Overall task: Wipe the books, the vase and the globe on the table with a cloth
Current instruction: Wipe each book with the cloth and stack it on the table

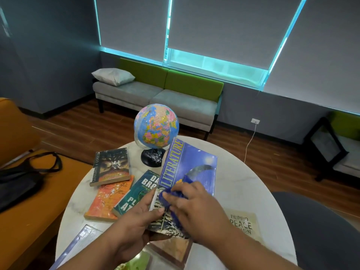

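The big blue literature book (191, 164) is propped at a tilt over the round white table (243, 191), just in front of the globe (156, 125), its far end almost touching the globe's black base. The left hand (136, 217) grips its near spine edge, thumb on the cover. The right hand (192, 207) is closed around a blue cloth (173, 193) and presses it against the cover near the spine. The book has yellow lettering up its spine and a glossy, reflective cover with a dark curved shape on it. Left of the globe lies a dark paperback (112, 166); nearer from the globe, an orange book (109, 195) and a teal paperback (139, 191) lie flat, the teal one partly under the lifted book. Far on the near right of the globe rests a pale book (243, 223).
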